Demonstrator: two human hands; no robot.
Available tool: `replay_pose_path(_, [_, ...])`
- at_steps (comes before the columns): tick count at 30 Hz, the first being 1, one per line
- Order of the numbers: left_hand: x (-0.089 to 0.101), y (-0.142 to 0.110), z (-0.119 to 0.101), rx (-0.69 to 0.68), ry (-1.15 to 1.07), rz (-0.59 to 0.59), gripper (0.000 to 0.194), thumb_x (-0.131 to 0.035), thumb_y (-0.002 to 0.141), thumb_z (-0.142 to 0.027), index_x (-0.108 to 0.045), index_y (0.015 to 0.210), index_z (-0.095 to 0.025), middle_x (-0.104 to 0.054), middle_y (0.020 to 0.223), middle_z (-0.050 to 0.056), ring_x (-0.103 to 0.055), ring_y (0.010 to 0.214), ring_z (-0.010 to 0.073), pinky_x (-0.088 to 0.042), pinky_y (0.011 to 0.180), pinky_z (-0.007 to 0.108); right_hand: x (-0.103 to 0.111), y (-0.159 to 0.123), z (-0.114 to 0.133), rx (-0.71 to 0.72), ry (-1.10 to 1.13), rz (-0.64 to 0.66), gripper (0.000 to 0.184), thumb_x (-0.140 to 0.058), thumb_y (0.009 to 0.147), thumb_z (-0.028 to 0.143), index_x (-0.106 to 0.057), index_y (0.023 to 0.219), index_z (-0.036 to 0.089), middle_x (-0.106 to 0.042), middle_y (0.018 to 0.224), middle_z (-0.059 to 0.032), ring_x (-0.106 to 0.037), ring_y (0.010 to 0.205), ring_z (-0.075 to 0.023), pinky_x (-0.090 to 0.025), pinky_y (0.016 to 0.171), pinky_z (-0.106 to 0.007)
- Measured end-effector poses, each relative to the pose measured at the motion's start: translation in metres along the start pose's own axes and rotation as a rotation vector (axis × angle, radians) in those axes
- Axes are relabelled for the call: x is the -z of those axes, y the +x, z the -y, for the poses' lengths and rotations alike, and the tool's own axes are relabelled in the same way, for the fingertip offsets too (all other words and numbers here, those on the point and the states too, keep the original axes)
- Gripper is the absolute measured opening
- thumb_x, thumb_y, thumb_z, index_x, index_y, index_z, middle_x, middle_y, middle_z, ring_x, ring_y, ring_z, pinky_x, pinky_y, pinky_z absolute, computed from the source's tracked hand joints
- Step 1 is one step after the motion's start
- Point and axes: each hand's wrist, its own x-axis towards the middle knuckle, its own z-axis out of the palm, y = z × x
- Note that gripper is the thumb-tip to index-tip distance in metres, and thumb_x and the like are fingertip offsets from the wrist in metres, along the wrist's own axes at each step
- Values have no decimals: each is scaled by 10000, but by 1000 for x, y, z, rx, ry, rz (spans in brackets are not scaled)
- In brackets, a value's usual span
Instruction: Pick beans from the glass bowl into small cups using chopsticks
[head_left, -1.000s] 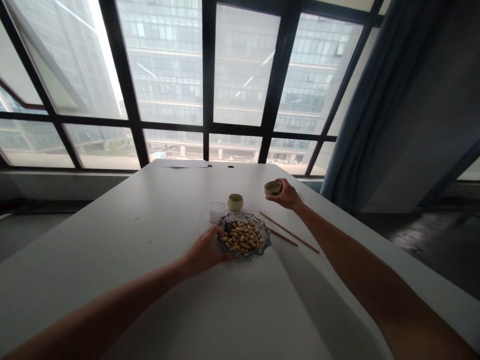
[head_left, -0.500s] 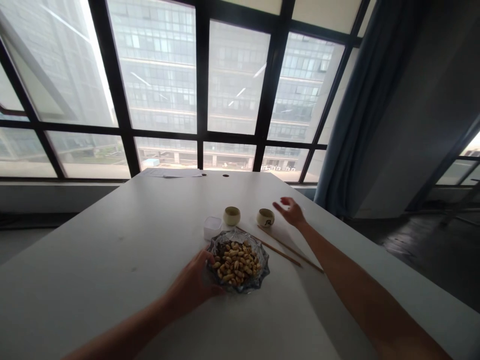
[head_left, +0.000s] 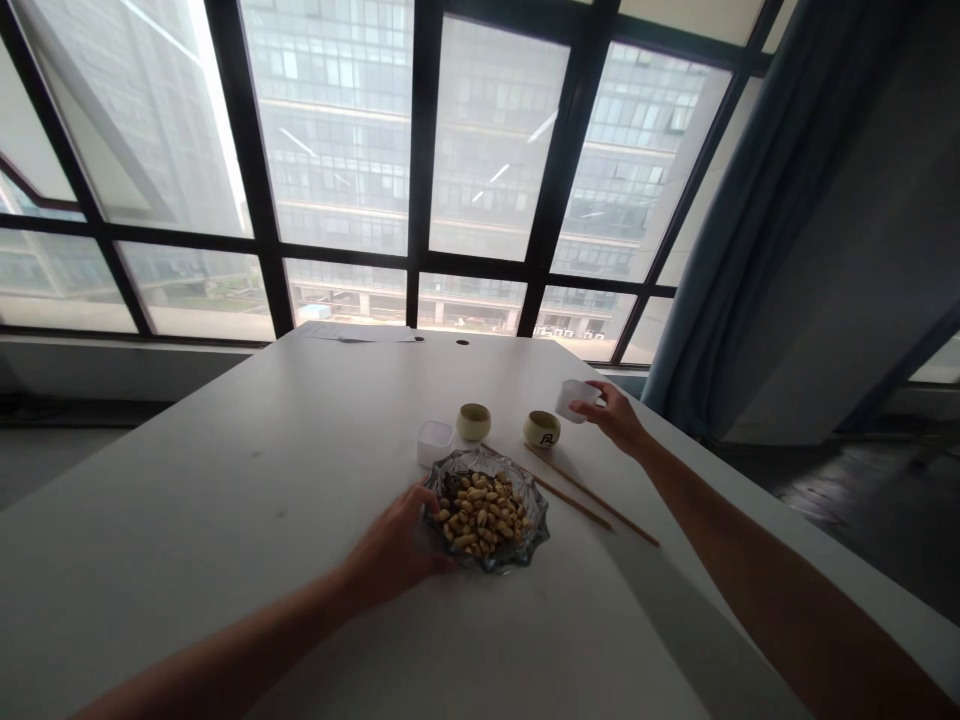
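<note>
A scalloped clear glass bowl point(head_left: 541, 548) with nuts in their shells point(head_left: 484, 510) and some dark pieces sits on the table. My left hand point(head_left: 401, 540) grips its left rim, fingers inside the edge and thumb low outside. Off to the right, my right hand point(head_left: 615, 415) is closed on a small translucent white plastic container point(head_left: 574, 400), held between thumb and fingers. Just left of that container is a pale green cup with a dark character point(head_left: 541, 430). A second pale green cup point(head_left: 473, 423) and a similar square plastic container point(head_left: 434, 444) stand behind the bowl.
Two thin brown sticks point(head_left: 592, 495) lie slantwise right of the bowl. Papers point(head_left: 356, 333) rest at the far edge of the white table point(head_left: 225, 500), near round holes. Windows stand beyond, and a blue curtain point(head_left: 720, 300) hangs at the right.
My right hand, its fingers apart and no container visible before, now holds the small plastic container. My left hand stays on the bowl's rim. The whole view has shifted slightly.
</note>
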Motion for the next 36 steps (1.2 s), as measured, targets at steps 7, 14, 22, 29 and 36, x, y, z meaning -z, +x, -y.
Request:
replay_pose_path(7, [2, 0, 0, -16, 27, 11, 533, -872, 575, -369, -542, 973, -238, -696, 1127, 67, -644, 1041, 321, -536, 886, 456, -43, -88, 116, 909, -528, 421, 590, -674, 764, 122, -544, 1335, 200, -584, 1254, -153, -604, 1114, -319, -595, 819, -473])
replay_pose_path(14, [3, 0, 0, -38, 48, 30, 555, -859, 602, -407, -530, 1010, -222, -677, 1191, 87, -635, 1085, 328, -532, 894, 457, -60, -97, 134, 1404, -852, 415, 332, -494, 961, 70, -614, 1248, 187, -627, 1268, -138, -567, 1244, -272, -533, 976, -447])
replay_pose_path(22, [4, -1, -4, -51, 49, 1, 519, -845, 607, -405, -544, 997, -242, -681, 1151, 52, -638, 1048, 333, -532, 893, 461, -46, -89, 139, 1515, -835, 414, 387, -503, 956, 47, -587, 1299, 205, -632, 1305, -111, -554, 1279, -259, -523, 1009, -436])
replay_pose_path(29, [5, 0, -6, -48, 54, 19, 522, -863, 604, -425, -537, 955, -217, -689, 1097, 69, -641, 998, 296, -525, 869, 421, -44, -95, 135, 997, -162, 411, 568, -698, 870, 292, -495, 1395, 226, -580, 1280, -156, -593, 1182, -296, -574, 895, -437])
replay_pose_path(36, [1, 2, 4, -74, 37, 21, 541, -868, 615, -445, -539, 984, -224, -682, 1158, 103, -642, 1051, 325, -526, 899, 464, -39, -98, 141, 957, -74, 341, 611, -738, 837, 305, -491, 1393, 251, -567, 1283, -158, -577, 1196, -311, -583, 885, -457])
